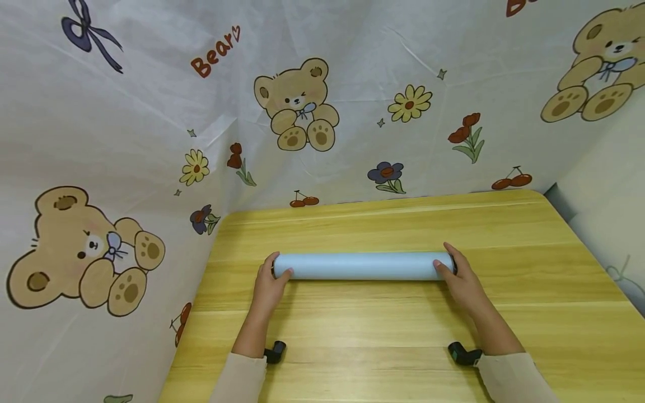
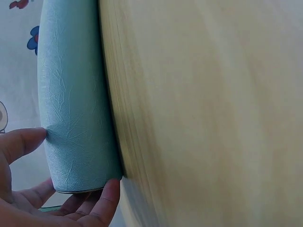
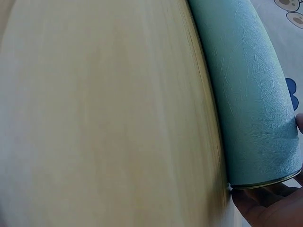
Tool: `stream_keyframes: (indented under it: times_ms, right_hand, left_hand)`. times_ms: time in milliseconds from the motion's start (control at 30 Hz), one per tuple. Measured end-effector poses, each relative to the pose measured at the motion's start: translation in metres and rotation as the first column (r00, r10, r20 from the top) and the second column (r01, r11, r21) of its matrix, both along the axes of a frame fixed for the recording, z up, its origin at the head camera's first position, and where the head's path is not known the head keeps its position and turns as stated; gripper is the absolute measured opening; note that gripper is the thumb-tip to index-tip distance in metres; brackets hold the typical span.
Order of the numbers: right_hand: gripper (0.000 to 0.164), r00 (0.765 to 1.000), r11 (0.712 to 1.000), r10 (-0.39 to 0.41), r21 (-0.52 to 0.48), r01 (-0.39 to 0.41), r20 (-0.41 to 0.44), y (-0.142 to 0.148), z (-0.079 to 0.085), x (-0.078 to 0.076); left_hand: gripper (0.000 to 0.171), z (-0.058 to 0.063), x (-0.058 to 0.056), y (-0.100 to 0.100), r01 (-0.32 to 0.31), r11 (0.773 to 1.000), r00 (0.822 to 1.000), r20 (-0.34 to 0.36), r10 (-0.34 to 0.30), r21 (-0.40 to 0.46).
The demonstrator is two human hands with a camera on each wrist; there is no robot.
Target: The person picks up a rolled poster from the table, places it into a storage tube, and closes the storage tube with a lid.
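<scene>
A light blue roll point(image 1: 363, 266) with a creased, leather-like surface lies crosswise on the wooden table. My left hand point(image 1: 268, 285) grips its left end, thumb on the near side and fingers around the end. At the opposite end my right hand point(image 1: 459, 280) holds the roll the same way, thumb on top. Up close in the left wrist view, the thumb and fingertips touch the roll point(image 2: 73, 104) by its end rim. In the right wrist view the fingers sit under the end of the roll point(image 3: 255, 104), and part of that hand is out of frame.
The light wooden table point(image 1: 363, 336) has rounded far corners. A white cloth point(image 1: 353, 33) printed with bears and flowers hangs behind it and along the left. Black wrist camera mounts point(image 1: 464, 354) stick out inward beside both forearms.
</scene>
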State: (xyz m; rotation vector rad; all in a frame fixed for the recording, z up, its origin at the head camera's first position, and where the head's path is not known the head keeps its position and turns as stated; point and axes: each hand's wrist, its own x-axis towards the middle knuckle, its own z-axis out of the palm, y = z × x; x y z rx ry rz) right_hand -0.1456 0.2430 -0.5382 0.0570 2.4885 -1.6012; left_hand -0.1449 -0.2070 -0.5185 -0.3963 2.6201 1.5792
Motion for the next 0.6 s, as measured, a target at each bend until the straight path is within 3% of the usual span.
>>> stream_keyframes:
  times_ms: [367, 600]
  right_hand:
    - [0.083, 0.999, 0.999, 0.006, -0.031, -0.007, -0.047, 0.0017, 0.0029, -0.0025]
    - [0.072, 0.987, 1.000, 0.015, 0.017, -0.013, -0.162, 0.0039, 0.0088, -0.0020]
  left_hand:
    - [0.065, 0.0058, -0.0015, -0.0037, -0.017, 1.000, 1.000, 0.002, 0.017, -0.001]
    - [0.066, 0.0080, -0.0021, -0.0094, -0.018, 1.000, 1.000, 0.020, 0.019, -0.022]
